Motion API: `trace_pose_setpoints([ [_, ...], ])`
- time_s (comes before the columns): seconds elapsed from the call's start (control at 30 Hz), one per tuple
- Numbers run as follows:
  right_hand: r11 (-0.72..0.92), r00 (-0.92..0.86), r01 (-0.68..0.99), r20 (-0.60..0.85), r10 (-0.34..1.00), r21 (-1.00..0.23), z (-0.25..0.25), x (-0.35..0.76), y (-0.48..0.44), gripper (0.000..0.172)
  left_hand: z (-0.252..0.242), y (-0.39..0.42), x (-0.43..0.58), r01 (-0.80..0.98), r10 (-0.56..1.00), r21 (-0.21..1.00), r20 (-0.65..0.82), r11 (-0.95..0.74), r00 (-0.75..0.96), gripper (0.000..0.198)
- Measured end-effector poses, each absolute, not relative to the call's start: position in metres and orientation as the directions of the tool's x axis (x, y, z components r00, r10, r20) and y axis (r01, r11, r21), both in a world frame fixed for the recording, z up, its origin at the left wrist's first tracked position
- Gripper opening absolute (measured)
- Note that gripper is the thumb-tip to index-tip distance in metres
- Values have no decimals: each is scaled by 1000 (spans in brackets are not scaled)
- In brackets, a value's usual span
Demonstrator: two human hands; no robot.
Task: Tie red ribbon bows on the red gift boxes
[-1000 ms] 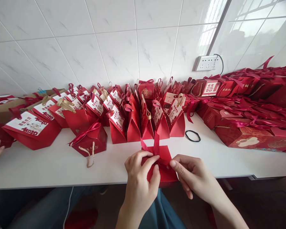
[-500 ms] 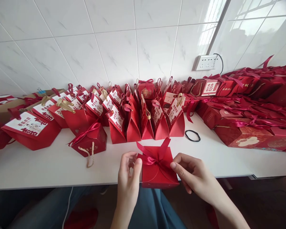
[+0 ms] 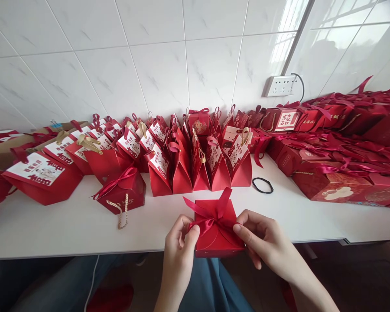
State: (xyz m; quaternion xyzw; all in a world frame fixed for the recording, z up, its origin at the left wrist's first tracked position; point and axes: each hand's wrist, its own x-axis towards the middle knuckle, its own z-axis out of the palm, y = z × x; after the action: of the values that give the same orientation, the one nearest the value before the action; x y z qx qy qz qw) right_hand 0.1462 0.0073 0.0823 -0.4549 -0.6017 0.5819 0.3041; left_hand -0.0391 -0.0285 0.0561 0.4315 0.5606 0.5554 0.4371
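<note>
Head view, and it's all happening at the near edge of the white tabletop (image 3: 68,225). The small red paper box (image 3: 219,242) sits right between the two hands, half over the edge. The left hand (image 3: 179,247) has thumb and forefinger pinched together on the left loop of the satin red ribbon (image 3: 211,216). The right hand (image 3: 263,242) is closed on the box's right edge, its forefinger tip lying on the ribbon's right strand. The thumb is hidden underneath, so I can't tell how much of the ribbon it grips.

To my eye this is a bow being set. The thing to get right is an even, level pull from both sides, with the knot kept centred between the fingers and the satin flat, not twisted. The box wants holding down as well, since it overhangs the edge and could tip towards the lap.

Beyond the fingers stands a crowded row of red paper gift bags (image 3: 182,169). Beyond the left fingers is a red box with a rope handle (image 3: 123,190), and beyond the right ones a black hair band (image 3: 262,185). Further right lie stacked flat red boxes (image 3: 338,182).
</note>
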Motion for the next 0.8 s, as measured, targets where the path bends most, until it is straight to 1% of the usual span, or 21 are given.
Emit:
trace_pose_setpoints([
  [0.1, -82, -383, 144, -132, 914, -986, 78, 145, 8, 53, 54, -30, -39, -26, 974, 999, 30, -36, -224, 34],
  [0.2, -70, -318, 148, -115, 941, -986, 76, 142, 8, 55, 50, -30, -37, -104, 977, 992, 48, -71, -208, 32],
  [0.43, -98, -197, 156, -128, 972, -983, 87, 132, 0, 52, 44, -26, -38, -242, 979, 969, -2, -49, -206, 35],
  [0.57, -94, -132, 131, -111, 985, -987, 84, 131, -2, 48, 44, -27, -37, -276, 981, 961, -17, -37, -191, 35],
  [0.63, -87, -87, 198, -106, 991, -976, 81, 132, -2, 50, 43, -28, -37, -262, 979, 964, -5, -49, -204, 35],
  [0.7, -74, -62, 298, -97, 993, -952, 78, 135, -3, 56, 42, -28, -36, -222, 970, 972, 18, -74, -244, 38],
  [0.8, -67, -94, 396, -113, 989, -916, 76, 138, -4, 60, 41, -29, -34, -154, 954, 982, 56, -106, -295, 42],
])
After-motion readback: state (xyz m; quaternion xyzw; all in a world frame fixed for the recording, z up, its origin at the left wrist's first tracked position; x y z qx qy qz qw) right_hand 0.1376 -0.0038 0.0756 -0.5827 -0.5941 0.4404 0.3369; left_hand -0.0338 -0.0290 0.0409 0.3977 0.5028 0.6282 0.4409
